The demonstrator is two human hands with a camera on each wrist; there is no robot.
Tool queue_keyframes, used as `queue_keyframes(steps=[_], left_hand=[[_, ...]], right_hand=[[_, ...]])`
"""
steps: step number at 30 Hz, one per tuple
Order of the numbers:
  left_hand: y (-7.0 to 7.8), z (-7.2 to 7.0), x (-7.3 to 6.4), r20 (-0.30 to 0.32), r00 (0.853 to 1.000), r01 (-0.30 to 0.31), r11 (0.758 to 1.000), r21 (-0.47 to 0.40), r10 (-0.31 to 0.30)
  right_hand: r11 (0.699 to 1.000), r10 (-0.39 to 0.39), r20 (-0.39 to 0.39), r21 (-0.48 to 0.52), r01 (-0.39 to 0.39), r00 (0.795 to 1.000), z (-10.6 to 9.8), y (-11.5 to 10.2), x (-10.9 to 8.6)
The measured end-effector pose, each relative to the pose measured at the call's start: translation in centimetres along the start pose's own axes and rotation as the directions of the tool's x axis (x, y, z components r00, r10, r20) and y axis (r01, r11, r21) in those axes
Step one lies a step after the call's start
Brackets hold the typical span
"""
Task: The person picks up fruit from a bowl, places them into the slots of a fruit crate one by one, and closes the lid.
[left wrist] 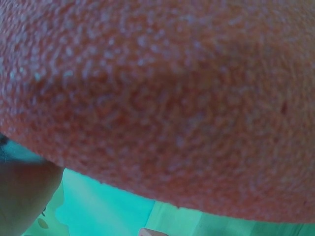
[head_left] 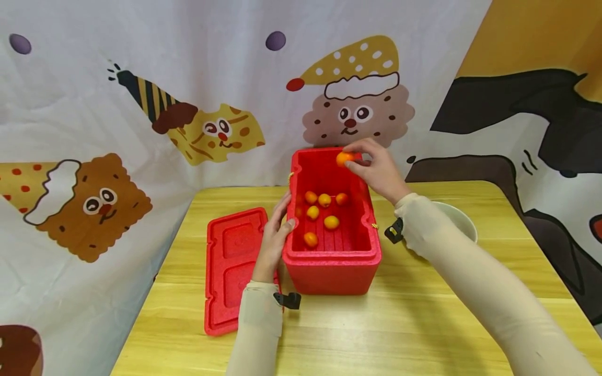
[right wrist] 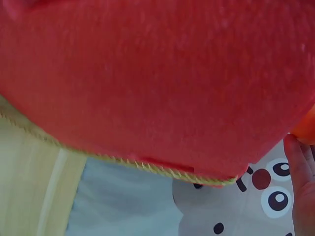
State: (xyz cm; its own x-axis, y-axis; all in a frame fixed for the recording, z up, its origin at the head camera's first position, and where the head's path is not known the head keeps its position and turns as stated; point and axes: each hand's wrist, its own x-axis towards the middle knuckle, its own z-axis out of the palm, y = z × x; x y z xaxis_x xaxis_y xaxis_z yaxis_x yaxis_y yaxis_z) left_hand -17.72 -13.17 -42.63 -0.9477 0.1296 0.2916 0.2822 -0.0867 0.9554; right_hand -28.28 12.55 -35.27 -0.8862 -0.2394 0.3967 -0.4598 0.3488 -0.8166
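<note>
A red foam box stands lidless on the table, with several small yellow-orange fruits scattered over its floor. Over the box's far right corner, my right hand pinches one small orange fruit between thumb and fingers. That same fruit shows at the right edge of the right wrist view. My left hand rests against the box's left side, its thumb at the rim and its fingers along the outer wall. The box wall fills most of the left wrist view.
Left of the box lies its red lid, partly behind my left forearm. A pale bowl sits to the right, mostly hidden by my right sleeve. Yellow cords hang at the box's sides. A cartoon-printed curtain rises behind the wooden table.
</note>
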Motion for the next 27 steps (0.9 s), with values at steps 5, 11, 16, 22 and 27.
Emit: queue_keyframes(steps=[5, 11, 16, 22, 27], left_hand=[[-1.8, -0.4, 0.3, -0.004, 1.000, -0.013, 1.000, -0.025, 0.012], [-2.3, -0.4, 0.3, -0.008, 1.000, -0.021, 0.999, -0.032, 0.021], [-0.4, 0.0, 0.1, -0.001, 1.000, -0.011, 1.000, -0.019, 0.011], [-1.1, 0.0, 0.1, -0.017, 1.000, -0.012, 1.000, -0.021, 0.012], [-3.0, -0.4, 0.4, -0.026, 0.999, -0.032, 0.999, -0.003, 0.032]], right_hand=[[1.000, 0.015, 0.003, -0.011, -0.015, 1.000, 0.4, 0.2, 0.1], [0.999, 0.024, 0.035, -0.028, -0.023, 0.999, 0.9, 0.2, 0.4], [0.998, 0.039, 0.067, -0.047, -0.036, 0.997, 1.3, 0.4, 0.7], [0.998, 0.035, 0.093, -0.057, -0.030, 0.995, 1.7, 0.7, 0.8], [0.997, 0.027, 0.102, -0.068, -0.020, 0.994, 2.0, 0.8, 0.8]])
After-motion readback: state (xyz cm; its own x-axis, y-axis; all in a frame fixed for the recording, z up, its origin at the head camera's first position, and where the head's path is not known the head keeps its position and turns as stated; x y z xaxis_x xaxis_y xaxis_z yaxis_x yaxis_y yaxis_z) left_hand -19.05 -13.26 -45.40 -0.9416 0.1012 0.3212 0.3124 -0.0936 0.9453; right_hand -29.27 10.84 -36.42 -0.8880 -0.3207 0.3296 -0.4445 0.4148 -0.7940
